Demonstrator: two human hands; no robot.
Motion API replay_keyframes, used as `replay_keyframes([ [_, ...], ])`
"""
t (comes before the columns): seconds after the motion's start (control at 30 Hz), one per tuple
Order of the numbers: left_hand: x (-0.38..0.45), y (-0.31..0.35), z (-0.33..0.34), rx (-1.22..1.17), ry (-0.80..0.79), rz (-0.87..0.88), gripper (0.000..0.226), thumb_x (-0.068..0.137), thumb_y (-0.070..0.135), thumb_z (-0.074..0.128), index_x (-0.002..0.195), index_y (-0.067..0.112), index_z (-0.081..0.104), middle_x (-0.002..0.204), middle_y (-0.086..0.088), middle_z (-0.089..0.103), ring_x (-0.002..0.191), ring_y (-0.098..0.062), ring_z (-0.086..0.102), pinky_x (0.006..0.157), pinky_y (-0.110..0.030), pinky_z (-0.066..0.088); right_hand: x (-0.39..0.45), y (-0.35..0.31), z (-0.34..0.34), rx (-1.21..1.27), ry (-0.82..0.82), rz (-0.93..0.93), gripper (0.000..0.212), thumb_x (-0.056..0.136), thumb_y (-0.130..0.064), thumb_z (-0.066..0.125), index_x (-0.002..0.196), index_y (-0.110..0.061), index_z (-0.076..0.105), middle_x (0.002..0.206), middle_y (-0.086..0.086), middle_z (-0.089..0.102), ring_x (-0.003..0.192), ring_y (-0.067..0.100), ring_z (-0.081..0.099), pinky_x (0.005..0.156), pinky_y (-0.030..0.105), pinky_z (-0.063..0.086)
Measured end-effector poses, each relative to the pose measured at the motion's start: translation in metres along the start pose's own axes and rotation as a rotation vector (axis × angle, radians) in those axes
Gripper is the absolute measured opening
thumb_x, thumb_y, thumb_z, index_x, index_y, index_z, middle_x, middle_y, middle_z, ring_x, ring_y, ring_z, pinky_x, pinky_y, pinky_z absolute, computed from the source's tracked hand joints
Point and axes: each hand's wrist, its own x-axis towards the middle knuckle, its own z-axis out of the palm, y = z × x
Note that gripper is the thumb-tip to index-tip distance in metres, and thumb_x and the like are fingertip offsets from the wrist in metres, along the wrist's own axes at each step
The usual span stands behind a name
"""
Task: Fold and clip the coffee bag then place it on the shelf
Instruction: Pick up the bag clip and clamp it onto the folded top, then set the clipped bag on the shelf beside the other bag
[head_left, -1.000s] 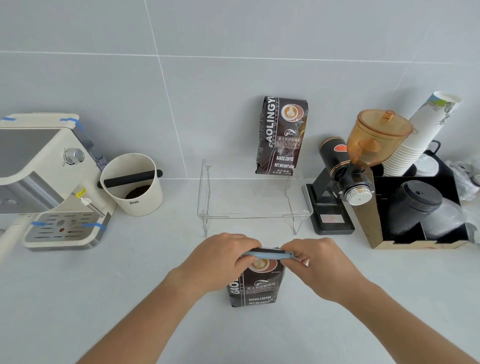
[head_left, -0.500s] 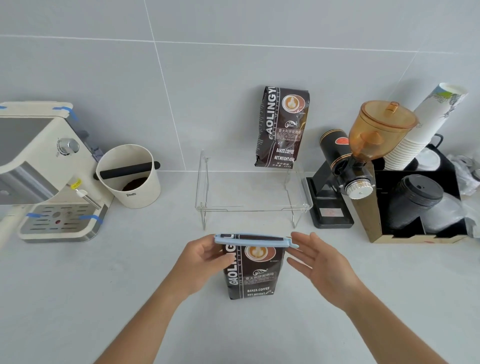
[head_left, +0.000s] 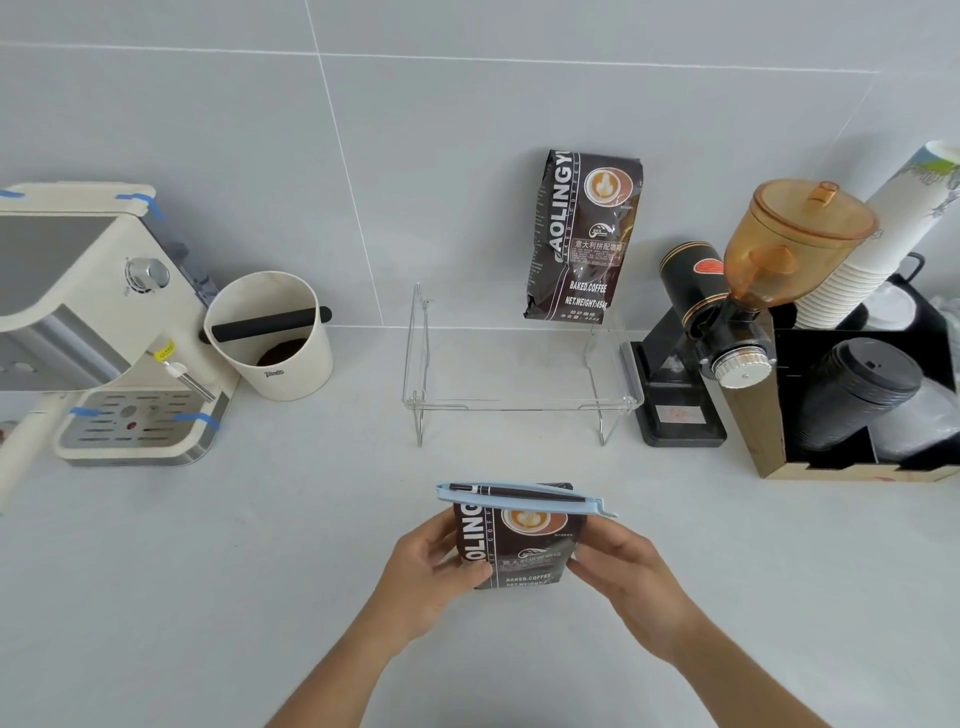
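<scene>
A dark brown coffee bag (head_left: 519, 545) stands upright on the white counter in front of me, its top folded over and closed by a long light-blue clip (head_left: 519, 498). My left hand (head_left: 434, 566) grips the bag's left side and my right hand (head_left: 618, 566) grips its right side. A clear acrylic shelf (head_left: 519, 402) stands behind the bag near the wall. On the shelf's back right, a second, unclipped coffee bag (head_left: 582, 239) leans against the wall.
An espresso machine (head_left: 98, 322) and a cream knock box (head_left: 272, 338) stand at the left. A black grinder with an amber hopper (head_left: 727, 312), a stack of paper cups (head_left: 878, 239) and a box of black lids (head_left: 862, 405) crowd the right.
Both hands left the clip at the bag's top and moved down onto the bag's sides. The clip now stays shut across the fold by itself.
</scene>
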Motion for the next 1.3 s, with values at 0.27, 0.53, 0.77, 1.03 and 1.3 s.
replay_keyframes([
  [0.27,0.001,0.000,0.002,-0.051,0.035,0.033,0.051,0.077,-0.013,0.071,0.123,0.007,0.063,0.118,0.003,0.073,0.115,-0.010,0.064,0.086,-0.016,0.052,0.009,0.006,0.009,-0.107,0.144,-0.096,0.045,0.084,0.014,0.061,0.123,-0.009,0.065,0.121,0.006,0.072,0.123,0.024,0.059,0.103,0.036,0.046],
  [0.53,0.002,0.013,0.001,-0.061,0.047,0.070,0.049,0.078,-0.004,0.072,0.123,0.013,0.064,0.118,0.008,0.073,0.118,-0.010,0.062,0.091,-0.015,0.050,0.013,-0.007,0.017,-0.209,0.181,-0.141,0.042,0.088,0.012,0.058,0.121,-0.012,0.067,0.116,0.004,0.074,0.117,0.023,0.063,0.105,0.042,0.046],
  [0.77,0.000,0.061,-0.006,-0.068,0.082,0.161,0.043,0.078,-0.001,0.074,0.113,0.024,0.070,0.112,0.006,0.076,0.111,-0.016,0.067,0.095,-0.031,0.053,0.017,-0.053,0.033,-0.228,0.156,-0.226,0.040,0.089,0.010,0.057,0.121,-0.011,0.066,0.112,0.004,0.076,0.113,0.023,0.065,0.089,0.031,0.055],
  [1.03,0.000,0.128,-0.012,-0.084,0.043,0.336,0.037,0.074,0.008,0.070,0.105,0.028,0.074,0.110,0.006,0.076,0.106,-0.017,0.070,0.087,-0.024,0.056,0.012,-0.127,0.054,-0.402,0.119,-0.396,0.038,0.090,0.005,0.059,0.119,-0.017,0.068,0.110,-0.003,0.076,0.107,0.014,0.068,0.078,0.017,0.055],
  [1.3,0.020,0.184,-0.029,-0.082,0.054,0.445,0.043,0.072,0.017,0.072,0.115,0.020,0.070,0.112,0.005,0.076,0.110,-0.022,0.068,0.096,-0.037,0.050,0.027,-0.184,0.075,-0.551,0.178,-0.537,0.036,0.090,-0.007,0.063,0.118,-0.028,0.068,0.106,-0.012,0.077,0.098,0.007,0.071,0.088,0.033,0.055],
])
